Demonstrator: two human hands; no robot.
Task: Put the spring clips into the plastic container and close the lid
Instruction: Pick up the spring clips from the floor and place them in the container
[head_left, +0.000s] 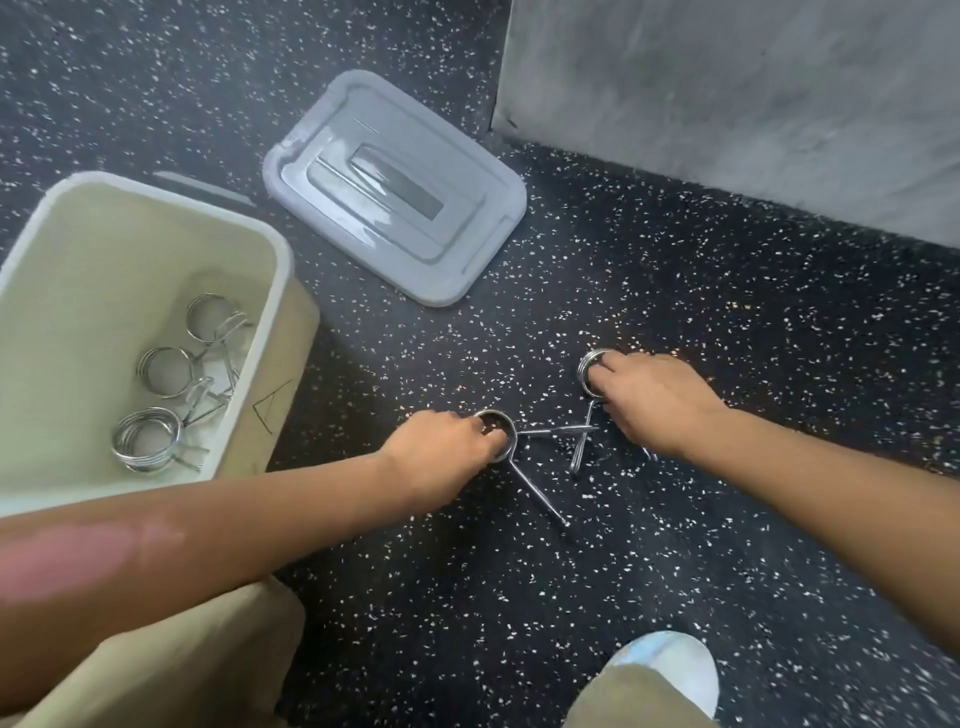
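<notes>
While both arms reach down to the dark speckled floor (675, 312), we see each hand closing on one spring clip. The left hand (441, 447) has its fingers curled over the coil of the left clip (511, 452), and the two wire legs of this clip spread out on the floor, one to the right and one toward the near side. The right hand (649, 400) grips the coil of the right clip (587, 371) with the fingertips inside the ring; one leg of it points toward us and crosses the leg of the left clip. Both clips still touch the floor, as far as we can tell.

On the left stands the open plastic container (280, 270), cream in colour, with a triangle drawn on its side. Inside it lie three spring clips (156, 415), close together, their legs tangled.

The grey lid (395, 192) lies flat on the floor, on the far side, between the container and a grey wall (753, 104) at the far right. It is apart from the container.

In the near part we see beige trousers (182, 665) and the tip of a white shoe (670, 665).
</notes>
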